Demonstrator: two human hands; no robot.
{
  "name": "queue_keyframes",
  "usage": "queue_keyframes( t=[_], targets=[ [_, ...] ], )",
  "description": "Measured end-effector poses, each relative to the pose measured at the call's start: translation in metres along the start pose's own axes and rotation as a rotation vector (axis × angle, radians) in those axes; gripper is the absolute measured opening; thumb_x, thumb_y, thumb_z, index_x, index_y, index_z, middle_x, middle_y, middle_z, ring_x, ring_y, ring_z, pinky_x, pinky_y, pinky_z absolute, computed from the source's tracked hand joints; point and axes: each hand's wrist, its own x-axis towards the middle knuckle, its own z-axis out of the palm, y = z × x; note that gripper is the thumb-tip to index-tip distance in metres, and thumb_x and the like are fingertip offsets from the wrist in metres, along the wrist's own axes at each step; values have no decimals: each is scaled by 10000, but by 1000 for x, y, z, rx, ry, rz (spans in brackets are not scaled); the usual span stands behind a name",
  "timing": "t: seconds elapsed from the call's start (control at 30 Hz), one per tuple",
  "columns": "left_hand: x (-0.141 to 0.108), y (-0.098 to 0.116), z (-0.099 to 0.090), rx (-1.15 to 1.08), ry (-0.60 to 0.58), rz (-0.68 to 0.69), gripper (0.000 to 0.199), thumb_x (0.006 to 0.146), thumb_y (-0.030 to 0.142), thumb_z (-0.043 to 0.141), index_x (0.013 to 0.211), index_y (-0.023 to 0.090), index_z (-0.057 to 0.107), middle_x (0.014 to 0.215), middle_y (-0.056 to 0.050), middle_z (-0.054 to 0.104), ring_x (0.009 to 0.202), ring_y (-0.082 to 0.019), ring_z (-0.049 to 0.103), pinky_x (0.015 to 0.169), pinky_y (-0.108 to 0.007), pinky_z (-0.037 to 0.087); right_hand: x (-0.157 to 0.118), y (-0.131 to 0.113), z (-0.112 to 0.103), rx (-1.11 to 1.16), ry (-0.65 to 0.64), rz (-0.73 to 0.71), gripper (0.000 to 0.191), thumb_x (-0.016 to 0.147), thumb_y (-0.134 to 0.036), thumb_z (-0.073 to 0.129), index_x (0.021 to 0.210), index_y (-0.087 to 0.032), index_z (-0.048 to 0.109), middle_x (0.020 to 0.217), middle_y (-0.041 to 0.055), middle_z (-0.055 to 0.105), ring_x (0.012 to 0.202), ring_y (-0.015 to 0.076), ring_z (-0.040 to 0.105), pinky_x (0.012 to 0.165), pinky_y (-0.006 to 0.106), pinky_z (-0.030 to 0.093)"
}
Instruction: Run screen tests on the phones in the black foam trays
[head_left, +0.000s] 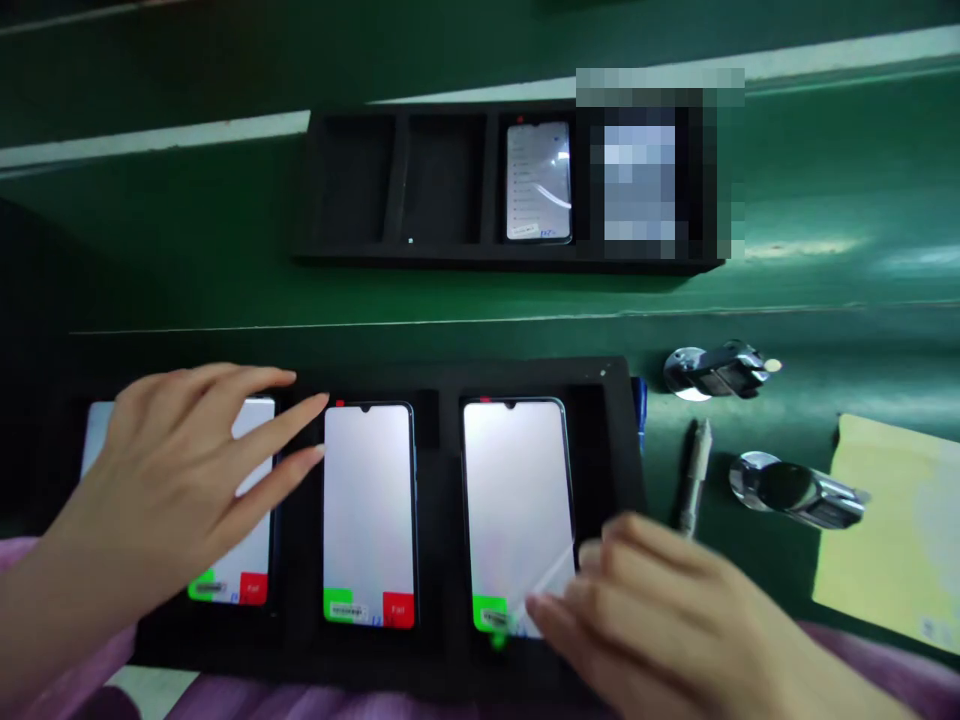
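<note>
My left hand (184, 455) spreads over the left phone (251, 540) and covers much of it. Its fingers are open, two tips reaching the left edge of the middle phone (369, 500). At the lower right corner of the right phone (514, 490), my right hand (660, 610) is closed and slightly blurred. A faint see-through edge, like clear film, shows on the screen beside its fingertips; what they pinch is hidden. All three phones lie face up in a black tray (439, 640), screens white with green and red blocks at the bottom; my right hand hides the right phone's red corner.
Farther back, another black tray (442, 255) holds a lit phone (538, 185); its right end is pixelated. Right of the near tray lie a pen (697, 475), two shiny metal fittings (716, 372) and a yellow sheet (885, 530), on a green surface (187, 270).
</note>
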Motion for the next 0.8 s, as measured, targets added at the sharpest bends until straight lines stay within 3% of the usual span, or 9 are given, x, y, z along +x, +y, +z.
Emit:
queue_keyframes(
  t=[0.03, 0.1, 0.2, 0.3, 0.47, 0.57, 0.67, 0.73, 0.8],
  targets=[
    [3, 1, 1, 12, -2, -39, 396, 1090, 479, 496, 1335, 332, 769, 1407, -85, 727, 1287, -453, 671, 1119, -730, 466, 12, 8, -3, 39, 20, 49, 331, 1112, -103, 553, 816, -189, 673, 763, -6, 606, 699, 128, 557, 654, 343, 466],
    [8, 3, 4, 3, 1, -50, 386, 1107, 495, 497, 1319, 317, 767, 1458, -76, 697, 1358, -458, 629, 1160, -765, 452, 34, 27, -7, 113, 92, 163, 243, 1088, -149, 653, 851, -184, 696, 864, 18, 629, 730, 111, 581, 614, 297, 457],
    [16, 2, 13, -43, 22, -29, 297, 1124, 447, 554, 1294, 311, 756, 1507, -34, 664, 1425, -394, 594, 1247, -733, 426, 55, 49, -10, 236, 299, 403, 68, 1018, -169, 767, 956, -197, 768, 838, -11, 631, 701, 84, 576, 595, 262, 450],
    [23, -7, 21, -91, 62, -26, 243, 1113, 439, 604, 1219, 326, 792, 1465, -13, 692, 1411, -361, 611, 1253, -690, 457, 62, 54, -10, 476, 437, 598, 80, 963, -145, 799, 928, -186, 740, 821, -17, 674, 726, 87, 622, 621, 264, 474],
    [34, -10, 19, -137, 168, 18, 262, 1094, 421, 635, 969, 306, 836, 1295, 8, 787, 1367, -331, 649, 1204, -647, 526, 57, 43, -10, 514, 485, 646, 119, 945, -99, 782, 896, -187, 718, 866, -8, 671, 834, 92, 666, 777, 273, 576],
    [33, 3, 10, -222, 137, 61, 192, 1060, 390, 692, 932, 319, 817, 1149, 47, 850, 1222, -261, 749, 1149, -563, 603, 52, 39, -7, 471, 490, 681, 113, 963, -139, 784, 890, -196, 718, 924, 11, 704, 870, 98, 673, 825, 290, 599],
    [20, 19, -2, -375, 72, 39, 118, 1035, 345, 720, 1005, 298, 824, 1063, 73, 873, 1018, -194, 820, 861, -365, 695, 49, 36, -3, 452, 495, 650, 121, 945, -136, 800, 884, -196, 714, 956, 29, 731, 877, 108, 685, 779, 285, 596],
    [5, 30, -7, -467, 32, 25, 88, 1015, 306, 744, 1043, 287, 826, 1032, 80, 877, 897, -159, 832, 663, -253, 653, 47, 33, -2, 409, 491, 620, 120, 945, -129, 793, 890, -190, 706, 957, 31, 734, 855, 102, 682, 713, 257, 577],
    [-12, 39, -9, -559, 20, 80, 90, 995, 224, 757, 1048, 276, 808, 1021, 77, 876, 860, -137, 835, 660, -211, 653, 43, 28, -2, 364, 485, 608, 109, 964, -147, 778, 906, -186, 695, 938, 22, 726, 753, 77, 649, 605, 223, 529]
  ],
)
